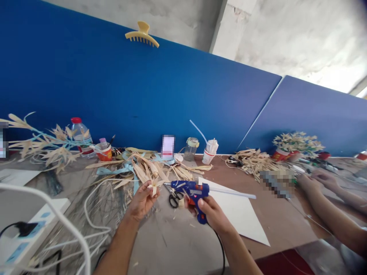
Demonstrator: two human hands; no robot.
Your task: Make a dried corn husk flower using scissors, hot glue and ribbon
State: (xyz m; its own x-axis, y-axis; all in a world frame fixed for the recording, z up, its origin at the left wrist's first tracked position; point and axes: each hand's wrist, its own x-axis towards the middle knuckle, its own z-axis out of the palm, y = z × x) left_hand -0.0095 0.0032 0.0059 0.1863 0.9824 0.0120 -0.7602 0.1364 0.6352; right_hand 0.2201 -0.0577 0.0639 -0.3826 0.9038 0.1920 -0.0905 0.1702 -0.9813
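Between the fingertips of my left hand point(143, 203) is a small pale flower point(155, 185) with petals that look like dried husk. My right hand point(213, 214) is wrapped round the grip of a blue glue gun point(190, 190), a clear glue stick point(232, 193) jutting from its back end. The gun's metal nozzle points left, close to the flower; whether it touches cannot be made out. Below the gun lie black-handled scissors point(174, 200), partly hidden. Behind my hands spreads a heap of dried husk strips point(146, 167) with light blue ribbon point(114, 170) among them.
A white power strip point(34, 233) and cables point(94, 214) lie at left near thin wires. White paper point(237, 217) is right of the gun. Along the blue partition stand a bottle point(82, 137), phone point(168, 146), jar point(191, 149) and cup point(208, 156). Another person's arms point(327, 202) rest at right.
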